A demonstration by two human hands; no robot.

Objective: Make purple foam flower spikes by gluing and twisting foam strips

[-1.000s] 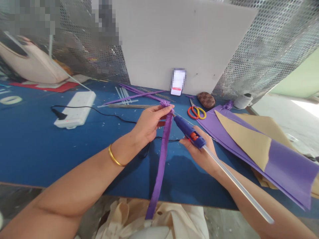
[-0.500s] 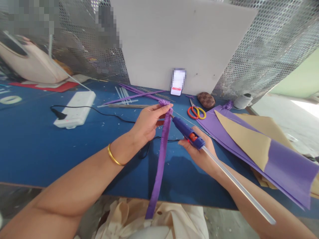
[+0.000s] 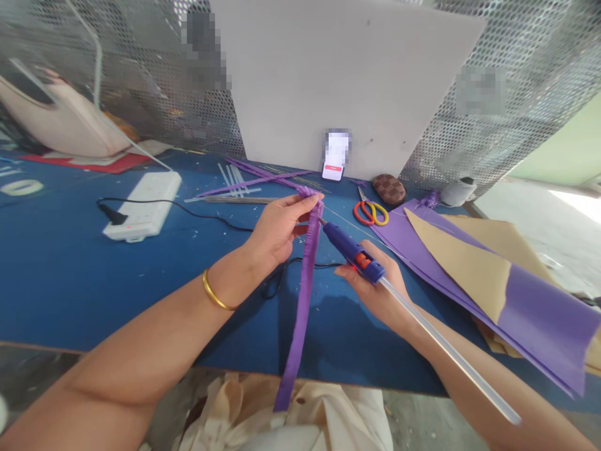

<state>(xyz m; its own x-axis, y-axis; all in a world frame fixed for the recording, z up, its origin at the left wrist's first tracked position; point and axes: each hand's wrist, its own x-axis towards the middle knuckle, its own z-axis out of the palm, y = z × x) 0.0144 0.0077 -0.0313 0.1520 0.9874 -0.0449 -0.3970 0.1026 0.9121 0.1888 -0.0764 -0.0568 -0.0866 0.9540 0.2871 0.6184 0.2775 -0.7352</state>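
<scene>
Between the thumb and fingers of my left hand (image 3: 279, 228) is the gathered top end of a purple paper strip (image 3: 304, 294). The strip hangs down past the table's front edge, its upper part pleated. My right hand (image 3: 380, 285) is wrapped round a blue hot glue gun (image 3: 350, 247), whose nozzle points up and left at the strip's upper part, close beside it. Whether the tip touches the strip I cannot tell. A long clear glue stick (image 3: 451, 347) sticks out of the gun's back end. A thin wire (image 3: 347, 220) runs right from near my left fingertips.
Red and yellow scissors (image 3: 370, 213) lie beyond the gun. Purple and tan paper sheets (image 3: 544, 300) are stacked at right. A phone (image 3: 335, 156) leans on a white board (image 3: 347, 75). At left lies a white power strip (image 3: 143, 207), its black cord crossing the blue table (image 3: 141, 294).
The glue gun's nozzle has shifted very slightly down and left along the strip. My left hand keeps its pinch with hardly any movement.
</scene>
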